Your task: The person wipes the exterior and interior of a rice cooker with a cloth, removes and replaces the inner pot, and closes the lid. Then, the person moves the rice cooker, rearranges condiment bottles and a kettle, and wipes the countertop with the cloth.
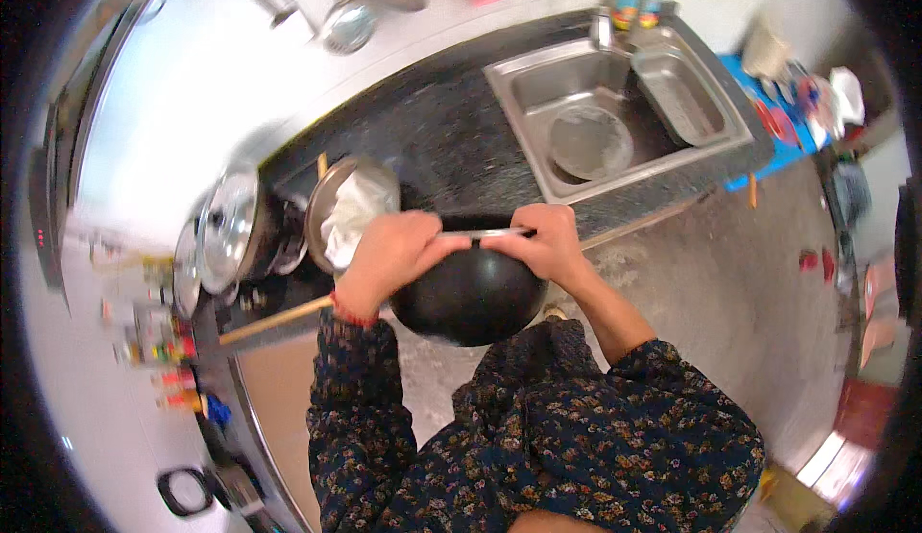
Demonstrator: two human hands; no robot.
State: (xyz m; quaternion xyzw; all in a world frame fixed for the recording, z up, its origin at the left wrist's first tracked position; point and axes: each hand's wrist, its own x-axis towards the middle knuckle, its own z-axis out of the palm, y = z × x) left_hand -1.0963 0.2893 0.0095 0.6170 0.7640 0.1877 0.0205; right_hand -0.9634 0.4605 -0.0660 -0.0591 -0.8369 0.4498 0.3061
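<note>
Both hands hold a rounded black pan [468, 299], possibly a wok, in front of my body near the counter's front edge. My left hand [396, 256] grips it at the upper left, and my right hand [545, 241] grips the upper right. Between the thumbs runs a thin pale edge [486, 233]; whether it is the pan's rim or a separate piece, I cannot tell. The fingers are mostly hidden behind it. Just beyond my left hand, a metal bowl [315, 216] on the counter contains a white cloth [353, 209].
The dark stone counter [432, 130] holds a steel sink [540, 86] with a round, pale item [591, 140] and a rectangular tray [681, 97]. Glass-lidded pots [229, 230] stand at left. A wooden stick [277, 319] lies along the counter edge. Ladles [349, 25] hang above.
</note>
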